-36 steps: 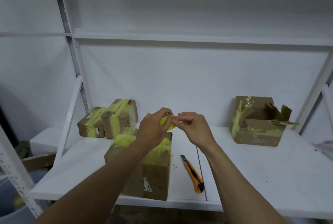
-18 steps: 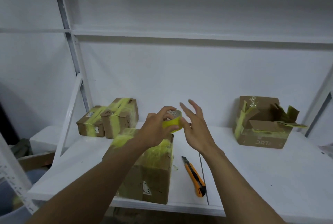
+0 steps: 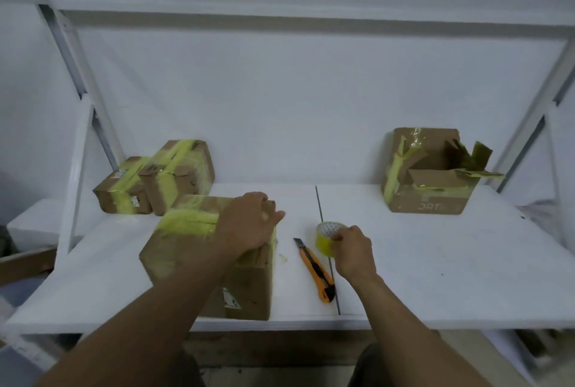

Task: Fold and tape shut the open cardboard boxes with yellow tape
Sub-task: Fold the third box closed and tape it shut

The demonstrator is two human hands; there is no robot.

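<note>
A cardboard box (image 3: 180, 249) wrapped in yellow tape stands at the front left of the white shelf (image 3: 435, 262). My left hand (image 3: 249, 221) rests on its top right edge, fingers loosely curled past the corner and holding nothing. To the right, the yellow tape roll (image 3: 325, 237) stands on the shelf, and my right hand (image 3: 353, 251) grips its near side. An open cardboard box (image 3: 429, 190) with raised flaps and torn yellow tape sits at the back right, apart from both hands.
An orange utility knife (image 3: 315, 270) lies between the front box and the tape roll, blade pointing away. Two taped boxes (image 3: 124, 190) (image 3: 177, 175) stand at the back left. White rack posts flank the shelf, and another shelf runs overhead.
The tape roll went from my left hand, held up in the air, to my right hand, now down on the shelf. My left hand dropped onto the front box.
</note>
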